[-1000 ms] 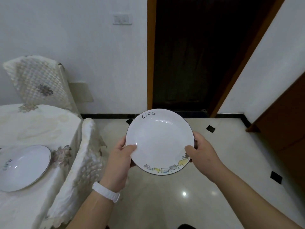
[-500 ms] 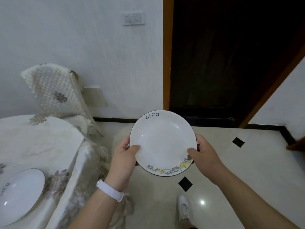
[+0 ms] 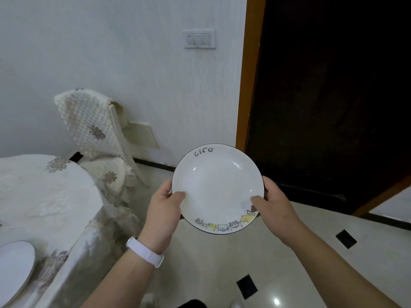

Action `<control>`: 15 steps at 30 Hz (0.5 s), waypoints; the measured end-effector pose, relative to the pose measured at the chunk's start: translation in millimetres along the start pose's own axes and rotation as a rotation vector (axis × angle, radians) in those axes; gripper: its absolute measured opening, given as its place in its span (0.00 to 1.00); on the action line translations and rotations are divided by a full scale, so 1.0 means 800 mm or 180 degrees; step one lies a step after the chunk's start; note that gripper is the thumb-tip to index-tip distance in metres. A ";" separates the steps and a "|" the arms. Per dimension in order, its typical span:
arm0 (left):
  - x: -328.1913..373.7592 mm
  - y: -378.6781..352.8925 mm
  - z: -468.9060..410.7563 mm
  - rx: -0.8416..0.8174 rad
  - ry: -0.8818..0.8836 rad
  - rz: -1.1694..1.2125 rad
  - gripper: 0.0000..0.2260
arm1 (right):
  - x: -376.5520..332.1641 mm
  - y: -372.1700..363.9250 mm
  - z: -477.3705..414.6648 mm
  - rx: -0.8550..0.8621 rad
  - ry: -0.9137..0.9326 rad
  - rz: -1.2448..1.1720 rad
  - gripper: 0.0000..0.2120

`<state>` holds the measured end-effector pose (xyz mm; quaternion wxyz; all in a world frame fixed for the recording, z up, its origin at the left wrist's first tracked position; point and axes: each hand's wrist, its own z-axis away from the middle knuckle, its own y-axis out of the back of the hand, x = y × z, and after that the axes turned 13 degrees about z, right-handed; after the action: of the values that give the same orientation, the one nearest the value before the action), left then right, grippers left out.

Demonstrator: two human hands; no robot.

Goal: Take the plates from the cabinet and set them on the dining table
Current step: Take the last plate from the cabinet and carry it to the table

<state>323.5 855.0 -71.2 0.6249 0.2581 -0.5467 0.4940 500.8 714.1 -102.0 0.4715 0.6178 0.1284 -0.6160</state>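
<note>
Swung further left since a moment ago, with the desk (image 3: 46, 196) and its waiting plate (image 3: 13, 267) left of the grip, left hand (image 3: 164, 210) and right hand (image 3: 275, 207) pinching the cat-rimmed plate (image 3: 216, 190) above hard floor (image 3: 333, 252); risks slipping, shattering.

plate (image 3: 216, 187): glossy white ceramic
table (image 3: 44, 196): matt embroidered cloth cover
floor (image 3: 333, 252): polished, shiny tile
door frame (image 3: 246, 85): smooth wood
</note>
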 end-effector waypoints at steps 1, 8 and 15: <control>0.002 0.001 -0.009 0.0065 -0.0018 0.0024 0.18 | -0.003 -0.002 -0.012 -0.0058 0.0051 -0.0016 0.22; 0.014 0.024 -0.071 0.0490 -0.0039 0.0144 0.17 | -0.027 -0.041 -0.104 -0.0429 0.0211 -0.0026 0.22; 0.032 0.066 -0.174 0.0745 -0.0054 0.0449 0.16 | -0.072 -0.102 -0.217 -0.0679 0.0266 0.0185 0.20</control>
<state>333.2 1003.5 -96.4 0.5496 0.2943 -0.5074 0.5949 539.9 909.7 -120.8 0.5465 0.5927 0.1949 -0.5586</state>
